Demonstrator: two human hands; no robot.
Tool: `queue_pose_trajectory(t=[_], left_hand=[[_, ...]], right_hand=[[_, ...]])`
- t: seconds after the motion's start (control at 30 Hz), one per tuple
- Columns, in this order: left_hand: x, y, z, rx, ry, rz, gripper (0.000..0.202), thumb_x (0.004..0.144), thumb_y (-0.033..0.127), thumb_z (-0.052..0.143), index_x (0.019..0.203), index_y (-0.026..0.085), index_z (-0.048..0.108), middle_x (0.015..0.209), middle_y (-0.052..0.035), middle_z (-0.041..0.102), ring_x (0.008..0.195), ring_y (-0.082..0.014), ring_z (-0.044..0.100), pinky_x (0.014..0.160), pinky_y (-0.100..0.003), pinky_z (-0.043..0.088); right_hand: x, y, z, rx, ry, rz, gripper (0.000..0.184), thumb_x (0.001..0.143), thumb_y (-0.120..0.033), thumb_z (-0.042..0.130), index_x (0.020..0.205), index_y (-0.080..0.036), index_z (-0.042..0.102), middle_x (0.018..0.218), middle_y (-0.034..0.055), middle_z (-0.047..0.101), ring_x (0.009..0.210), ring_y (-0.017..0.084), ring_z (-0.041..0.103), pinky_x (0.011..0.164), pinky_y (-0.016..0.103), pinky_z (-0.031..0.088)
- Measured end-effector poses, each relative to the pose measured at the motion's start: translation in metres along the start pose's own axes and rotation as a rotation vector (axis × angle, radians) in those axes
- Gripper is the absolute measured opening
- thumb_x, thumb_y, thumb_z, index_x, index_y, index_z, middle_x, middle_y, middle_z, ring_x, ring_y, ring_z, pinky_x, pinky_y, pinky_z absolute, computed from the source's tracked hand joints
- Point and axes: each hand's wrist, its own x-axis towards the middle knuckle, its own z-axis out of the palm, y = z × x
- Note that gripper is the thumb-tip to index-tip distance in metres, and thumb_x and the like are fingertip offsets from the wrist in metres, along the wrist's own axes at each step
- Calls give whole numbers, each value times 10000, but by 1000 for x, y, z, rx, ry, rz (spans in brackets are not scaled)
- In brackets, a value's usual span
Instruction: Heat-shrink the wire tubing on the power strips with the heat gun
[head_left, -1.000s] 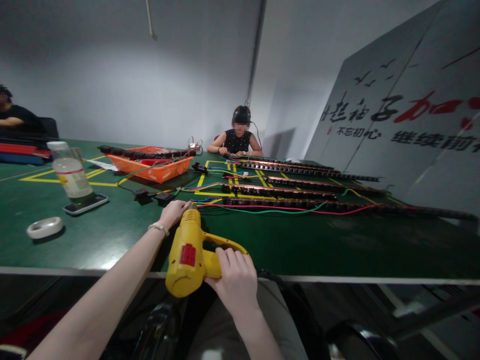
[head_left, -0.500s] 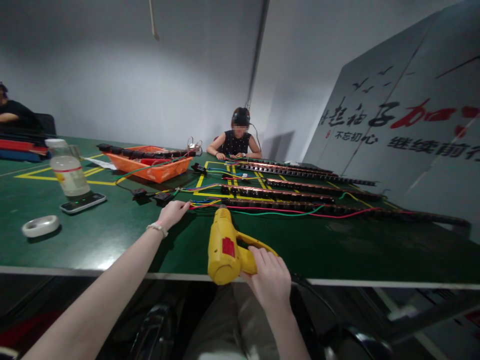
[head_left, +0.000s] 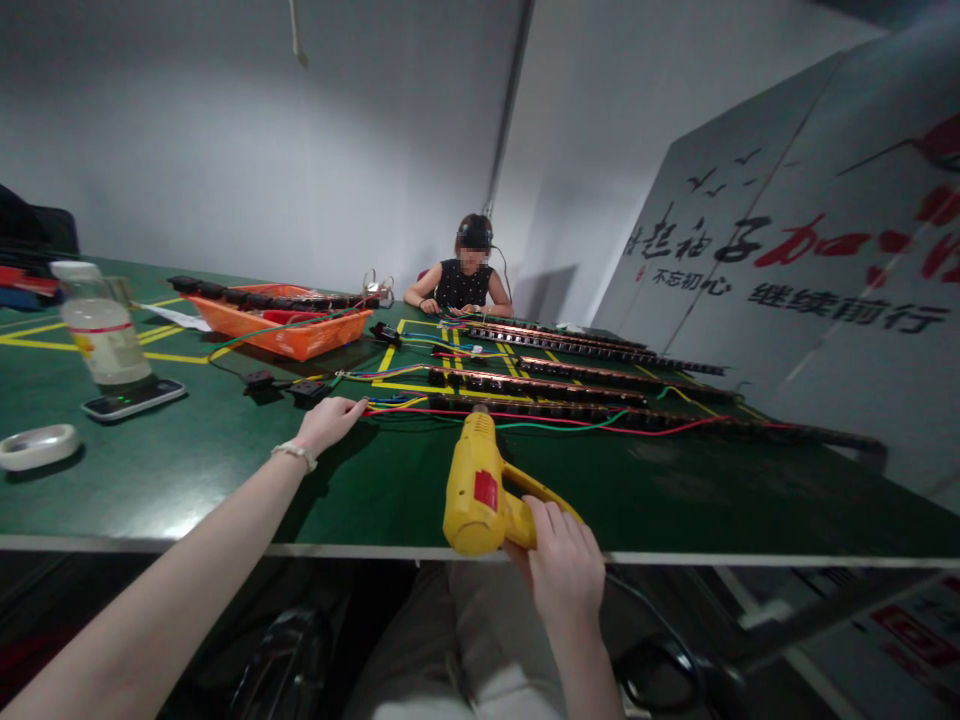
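My right hand (head_left: pixel 564 552) is wrapped round the handle of a yellow heat gun (head_left: pixel 475 492) with a red label. Its nozzle points away from me at the nearest long dark wiring harness (head_left: pixel 525 405), close to its left part. Whether the nozzle touches the harness I cannot tell. My left hand (head_left: pixel 330 422) pinches the coloured wires (head_left: pixel 397 403) at the harness's left end, fingers closed. Red and green wires run along the strip to the right. Black connectors (head_left: pixel 309 392) lie just beyond my left hand.
Further long dark strips (head_left: pixel 547 340) lie behind. An orange basket (head_left: pixel 300 340) holds more dark strips. At left are a bottle (head_left: pixel 105 335), a phone-like device (head_left: pixel 135 398) and a tape roll (head_left: pixel 39 447). A person (head_left: pixel 466 285) sits across the green table (head_left: pixel 712 500).
The heat gun in my right hand has moved rightward along the harness. My left hand keeps its pinch on the wires. The view has shifted slightly to the right.
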Motion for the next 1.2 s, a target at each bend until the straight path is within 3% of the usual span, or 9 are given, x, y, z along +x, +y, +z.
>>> queue_pose_trajectory(t=[0.17, 0.43, 0.7, 0.87, 1.0, 1.2], left_hand=[[1, -1, 1, -8, -3, 0, 594, 829, 620, 276, 852, 219, 712, 780, -72, 683, 770, -222, 606, 556, -246, 317], [2, -2, 1, 17, -5, 3, 618, 829, 638, 254, 736, 206, 687, 741, -72, 672, 732, -216, 602, 537, -251, 311], [5, -5, 4, 53, -15, 14, 634, 840, 630, 236, 801, 201, 701, 847, -80, 693, 798, -220, 610, 544, -244, 313], [9, -9, 5, 29, -41, 14, 643, 850, 620, 227, 881, 186, 701, 881, -93, 696, 809, -213, 609, 563, -236, 328], [9, -10, 5, 9, -36, 17, 664, 850, 625, 212, 846, 170, 695, 866, -103, 693, 777, -206, 601, 566, -238, 332], [7, -7, 3, -2, -38, 16, 674, 848, 629, 217, 815, 154, 694, 840, -120, 692, 744, -207, 595, 562, -244, 329]], right_hand=[[2, -18, 1, 9, 26, -3, 413, 897, -490, 396, 1075, -149, 547, 829, 75, 568, 747, 213, 473, 683, 342, 309], [9, -50, 1, 66, 9, -16, 436, 860, -500, 482, 1082, -130, 552, 842, 74, 570, 760, 217, 466, 715, 351, 330], [24, -104, -3, 168, -23, -25, 543, 677, -550, 698, 1031, -162, 564, 839, 39, 567, 758, 211, 475, 709, 351, 343], [32, -133, -4, 216, -13, -48, 552, 665, -605, 675, 978, -164, 561, 787, 21, 542, 709, 202, 459, 671, 352, 356], [31, -135, -1, 264, 10, -56, 572, 641, -604, 690, 980, -164, 555, 787, 23, 544, 713, 205, 459, 675, 352, 364], [29, -125, -2, 347, -40, -118, 531, 752, -550, 593, 1089, -145, 530, 858, 46, 561, 749, 214, 465, 692, 361, 360]])
